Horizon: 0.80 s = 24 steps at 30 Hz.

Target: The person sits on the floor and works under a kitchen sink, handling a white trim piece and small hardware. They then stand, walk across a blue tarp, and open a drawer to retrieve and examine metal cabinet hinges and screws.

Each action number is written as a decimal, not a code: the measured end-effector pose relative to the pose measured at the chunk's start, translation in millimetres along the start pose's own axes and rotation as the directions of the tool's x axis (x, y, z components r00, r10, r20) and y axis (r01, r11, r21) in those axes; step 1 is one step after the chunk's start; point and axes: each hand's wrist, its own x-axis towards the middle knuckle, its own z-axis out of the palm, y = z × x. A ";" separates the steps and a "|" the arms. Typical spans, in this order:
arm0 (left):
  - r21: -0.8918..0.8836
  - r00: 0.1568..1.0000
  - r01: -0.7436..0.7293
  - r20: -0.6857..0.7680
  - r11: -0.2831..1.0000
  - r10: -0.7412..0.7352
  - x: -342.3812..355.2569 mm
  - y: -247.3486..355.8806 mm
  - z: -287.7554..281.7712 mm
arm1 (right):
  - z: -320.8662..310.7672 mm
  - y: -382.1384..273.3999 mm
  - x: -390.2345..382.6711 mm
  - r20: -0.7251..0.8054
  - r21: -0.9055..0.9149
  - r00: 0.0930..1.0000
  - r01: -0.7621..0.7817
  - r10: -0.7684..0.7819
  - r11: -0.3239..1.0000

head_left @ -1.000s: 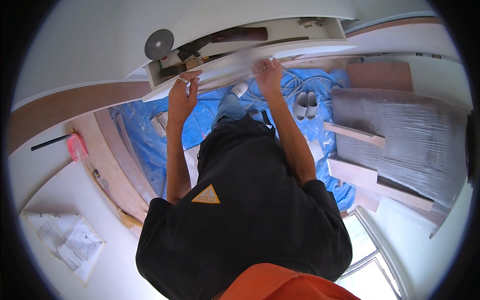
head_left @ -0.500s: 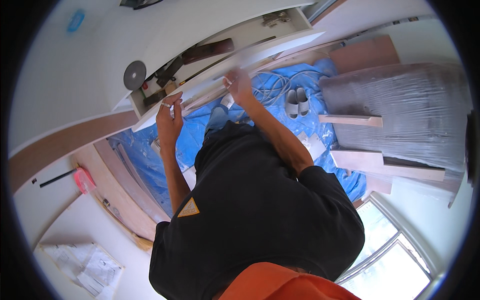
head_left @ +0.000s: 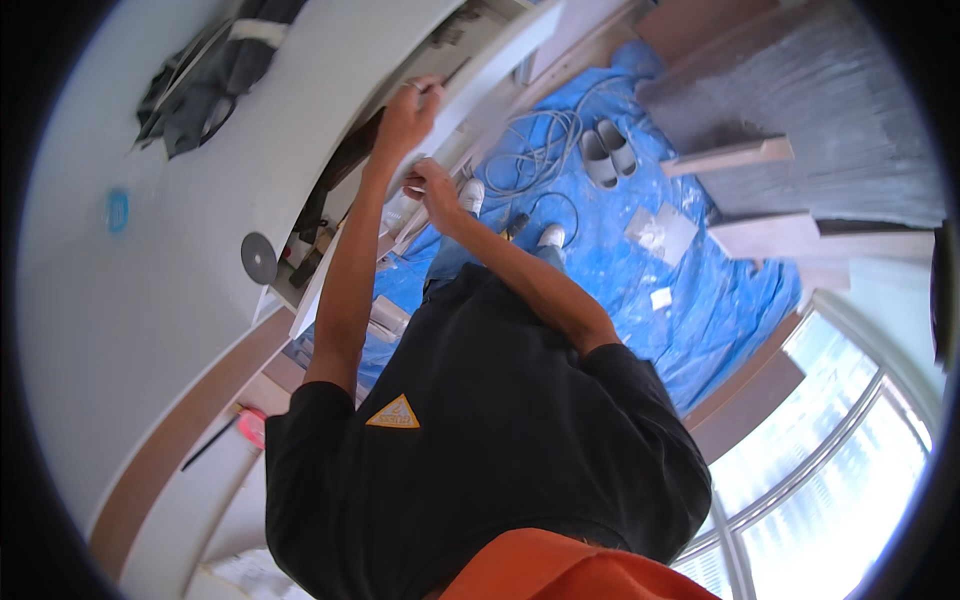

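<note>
A white drawer is pulled out beneath a white worktop, and its long white front panel (head_left: 490, 85) runs diagonally across the view. My left hand (head_left: 405, 120) reaches over the drawer, close to the panel's top edge, with its fingers bent together. What they hold, if anything, I cannot make out. Just outside the panel is my right hand (head_left: 437, 195), fingers curled inward, their contents hidden. Inside the drawer, partly covered by my left arm, lie a dark brown long object (head_left: 352, 150) and several small tools.
A grey disc (head_left: 259, 259) and a dark tool bag (head_left: 215, 75) are on the white worktop (head_left: 190, 300). Blue sheeting (head_left: 600, 290) covers the floor, with a coiled grey cable (head_left: 545, 150), grey slippers (head_left: 608, 155) and wood boards (head_left: 765, 237) at right.
My left hand has moved up and right, farther along the drawer. My right hand has come lower and left, below it. The view has turned, bringing the tool bag in.
</note>
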 end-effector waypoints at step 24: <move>0.369 0.998 0.050 -0.062 0.928 -0.029 39.4 26.0 172.8 | -120.0 -19.4 -148.5 -0.003 -0.090 1.000 0.030 -0.031 0.995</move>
